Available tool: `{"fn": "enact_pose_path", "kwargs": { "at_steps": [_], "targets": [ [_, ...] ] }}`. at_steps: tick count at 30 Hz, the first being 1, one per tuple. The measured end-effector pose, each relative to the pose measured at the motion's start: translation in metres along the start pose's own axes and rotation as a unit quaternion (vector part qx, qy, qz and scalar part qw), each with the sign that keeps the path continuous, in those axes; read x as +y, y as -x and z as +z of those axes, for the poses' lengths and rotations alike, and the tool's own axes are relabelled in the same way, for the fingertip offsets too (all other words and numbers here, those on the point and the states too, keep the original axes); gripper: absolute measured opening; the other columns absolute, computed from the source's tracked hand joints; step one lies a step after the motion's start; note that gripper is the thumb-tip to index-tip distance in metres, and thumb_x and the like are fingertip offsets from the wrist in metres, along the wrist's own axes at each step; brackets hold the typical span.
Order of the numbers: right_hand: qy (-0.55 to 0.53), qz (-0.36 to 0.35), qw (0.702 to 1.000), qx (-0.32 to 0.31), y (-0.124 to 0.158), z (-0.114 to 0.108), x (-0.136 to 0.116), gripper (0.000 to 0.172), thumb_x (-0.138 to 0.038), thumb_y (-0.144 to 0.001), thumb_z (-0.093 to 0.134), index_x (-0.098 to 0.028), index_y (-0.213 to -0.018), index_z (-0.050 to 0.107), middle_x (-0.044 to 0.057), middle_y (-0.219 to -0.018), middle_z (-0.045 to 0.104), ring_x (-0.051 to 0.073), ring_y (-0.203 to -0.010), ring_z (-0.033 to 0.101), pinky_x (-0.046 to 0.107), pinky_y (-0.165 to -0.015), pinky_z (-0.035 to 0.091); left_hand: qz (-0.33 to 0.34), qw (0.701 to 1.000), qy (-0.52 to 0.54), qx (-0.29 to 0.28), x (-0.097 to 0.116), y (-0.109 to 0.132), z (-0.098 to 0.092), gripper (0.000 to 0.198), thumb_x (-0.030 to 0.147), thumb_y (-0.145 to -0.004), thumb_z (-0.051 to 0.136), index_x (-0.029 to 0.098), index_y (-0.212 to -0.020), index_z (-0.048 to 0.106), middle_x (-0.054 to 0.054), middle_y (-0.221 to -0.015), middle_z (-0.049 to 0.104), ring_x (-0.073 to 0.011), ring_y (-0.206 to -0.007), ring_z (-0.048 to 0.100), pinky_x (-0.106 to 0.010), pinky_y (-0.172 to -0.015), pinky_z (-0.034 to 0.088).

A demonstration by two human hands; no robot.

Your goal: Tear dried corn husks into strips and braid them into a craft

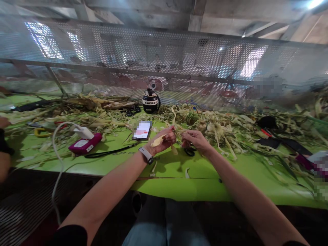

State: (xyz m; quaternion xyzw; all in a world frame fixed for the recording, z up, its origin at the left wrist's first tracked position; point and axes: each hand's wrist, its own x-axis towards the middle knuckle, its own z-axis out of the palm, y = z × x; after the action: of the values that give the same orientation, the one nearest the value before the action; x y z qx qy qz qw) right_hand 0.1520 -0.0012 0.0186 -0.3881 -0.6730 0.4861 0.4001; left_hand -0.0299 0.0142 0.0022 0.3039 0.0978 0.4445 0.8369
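Observation:
My left hand, a watch on its wrist, is closed on pale corn husk strips; one strip lies across the palm and another sticks up past the fingertips. Close beside it, my right hand pinches the thin end of what looks like the same husk piece. Both hands are raised over the green tabletop. Below the right hand lies a black looped object, partly hidden. Just left of my left hand is a lit phone with a black strap.
Loose husks cover the table's back and right. A black bottle stands before a perforated metal screen. At left are a magenta power box with a white cable, yellow-handled scissors and another person's arm.

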Motion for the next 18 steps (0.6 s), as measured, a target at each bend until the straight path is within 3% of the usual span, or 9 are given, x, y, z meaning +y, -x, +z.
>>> {"fn": "enact_pose_path", "kwargs": {
  "at_steps": [6, 13, 18],
  "targets": [
    [0.021, 0.018, 1.0, 0.0, -0.001, 0.0, 0.0, 0.035, -0.048, -0.066, 0.072, -0.015, -0.064, 0.059, 0.001, -0.056, 0.064, 0.008, -0.046, 0.048, 0.021, -0.047, 0.036, -0.008, 1.0, 0.005, 0.008, 0.001, 0.0, 0.001, 0.024, 0.017, -0.092, 0.045, 0.01, -0.074, 0.059, 0.008, -0.042, 0.028, -0.0047, -0.039, 0.029, -0.016, -0.043, 0.032],
    [0.153, -0.052, 0.987, -0.008, -0.005, -0.008, 0.008, 0.029, -0.042, -0.072, 0.065, -0.016, -0.062, 0.055, -0.002, -0.054, 0.058, 0.01, -0.052, 0.052, 0.022, -0.053, 0.039, -0.02, 1.0, -0.004, 0.008, 0.001, 0.001, 0.002, 0.026, 0.016, -0.092, 0.043, 0.01, -0.073, 0.06, 0.008, -0.042, 0.028, -0.0048, -0.038, 0.03, -0.016, -0.042, 0.031],
    [0.03, -0.016, 0.999, -0.014, -0.001, -0.013, 0.0, 0.031, -0.039, -0.071, 0.069, -0.016, -0.087, 0.056, 0.002, -0.068, 0.069, 0.013, -0.059, 0.061, 0.023, -0.055, 0.043, -0.012, 1.0, -0.021, 0.003, 0.002, 0.002, 0.001, 0.02, 0.017, -0.09, 0.049, 0.01, -0.075, 0.061, 0.009, -0.042, 0.027, -0.0038, -0.036, 0.027, -0.016, -0.041, 0.029]
  ]
}}
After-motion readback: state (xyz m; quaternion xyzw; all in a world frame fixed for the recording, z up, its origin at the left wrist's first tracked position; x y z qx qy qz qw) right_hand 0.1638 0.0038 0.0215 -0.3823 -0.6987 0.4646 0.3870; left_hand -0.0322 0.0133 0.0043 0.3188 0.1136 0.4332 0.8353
